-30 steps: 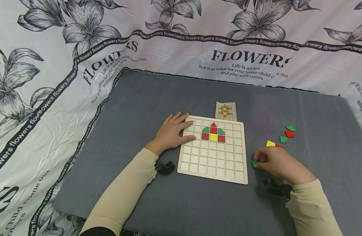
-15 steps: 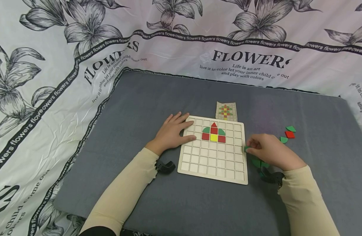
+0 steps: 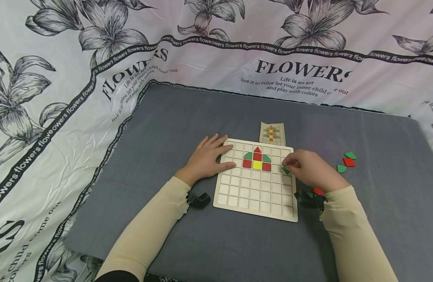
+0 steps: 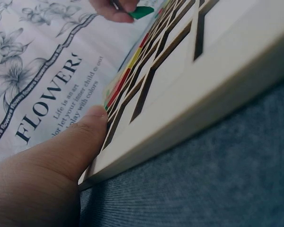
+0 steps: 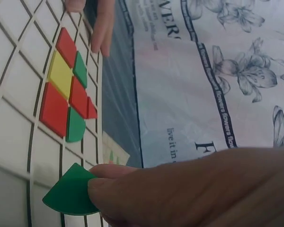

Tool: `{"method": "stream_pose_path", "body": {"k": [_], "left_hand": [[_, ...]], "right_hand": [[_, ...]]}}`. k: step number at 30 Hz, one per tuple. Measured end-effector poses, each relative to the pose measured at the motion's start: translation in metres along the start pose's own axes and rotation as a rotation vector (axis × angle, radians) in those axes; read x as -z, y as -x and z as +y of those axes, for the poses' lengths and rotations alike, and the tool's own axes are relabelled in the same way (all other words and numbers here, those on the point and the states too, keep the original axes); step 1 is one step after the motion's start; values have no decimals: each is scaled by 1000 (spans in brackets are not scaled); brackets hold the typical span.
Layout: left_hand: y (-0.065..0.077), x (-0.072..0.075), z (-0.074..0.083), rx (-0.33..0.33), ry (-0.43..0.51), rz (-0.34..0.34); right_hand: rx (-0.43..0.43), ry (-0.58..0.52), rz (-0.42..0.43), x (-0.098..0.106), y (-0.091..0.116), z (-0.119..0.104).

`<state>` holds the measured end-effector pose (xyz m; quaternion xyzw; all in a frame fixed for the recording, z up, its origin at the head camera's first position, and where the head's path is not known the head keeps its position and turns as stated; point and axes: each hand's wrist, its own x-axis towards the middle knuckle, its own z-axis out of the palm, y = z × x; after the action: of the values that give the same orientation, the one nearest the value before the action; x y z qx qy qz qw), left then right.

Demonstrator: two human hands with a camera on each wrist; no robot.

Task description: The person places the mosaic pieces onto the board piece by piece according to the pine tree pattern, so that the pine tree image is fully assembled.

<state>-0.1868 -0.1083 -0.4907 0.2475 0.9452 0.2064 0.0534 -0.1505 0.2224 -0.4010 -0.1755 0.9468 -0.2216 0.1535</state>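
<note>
The right hand (image 3: pixel 309 170) pinches a green piece (image 5: pixel 71 191), a quarter-round, between thumb and fingers by one side, its pointed corner and most of its curved edge free. The piece is over the board's right-hand columns; whether it touches the wood I cannot tell. The left hand (image 3: pixel 205 160) is spread, thumb and index lying on the left edge of the board (image 3: pixel 254 194).

The piece looks thin, light and stiff, probably smooth enough to slip if pinched at a mere tip, and unlikely to break. The side is a sound hold, since it leaves the opposite corner free. The board seems light enough to slide, so a steadying hand at its edge suits it.

Toward the board's far side sit a red triangle (image 3: pixel 257 149), three red squares, a yellow square (image 3: pixel 257 165) and two green quarter-rounds. A card (image 3: pixel 272 137) lies just beyond the far edge. On the table (image 3: pixel 160 137), well to the right, are two loose green pieces and a red one (image 3: pixel 348 162); another red piece (image 3: pixel 317 191) shows near the right wrist.

Compared with half a second ago, the right hand is farther left and farther away, having crossed the board's right edge; the left hand and the pattern are unchanged.
</note>
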Motion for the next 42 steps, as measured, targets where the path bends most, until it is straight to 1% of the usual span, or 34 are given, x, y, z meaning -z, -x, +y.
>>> {"method": "stream_pose_path", "body": {"k": [8, 15, 19, 30, 37, 42], "left_hand": [[1, 0, -1, -1, -2, 1], [1, 0, -1, -2, -16, -1], [1, 1, -1, -3, -14, -5], [0, 0, -1, -1, -5, 1], [1, 0, 0, -1, -1, 0], [1, 0, -1, 0, -9, 0]], "right_hand": [[43, -13, -39, -4, -18, -6], [1, -42, -56, -12, -27, -8], [8, -41, -46, -17, -31, -6], [8, -44, -21, -22, -29, -4], [-26, -55, -1, -23, -26, -2], [-17, -53, 12, -24, -25, -1]]}}
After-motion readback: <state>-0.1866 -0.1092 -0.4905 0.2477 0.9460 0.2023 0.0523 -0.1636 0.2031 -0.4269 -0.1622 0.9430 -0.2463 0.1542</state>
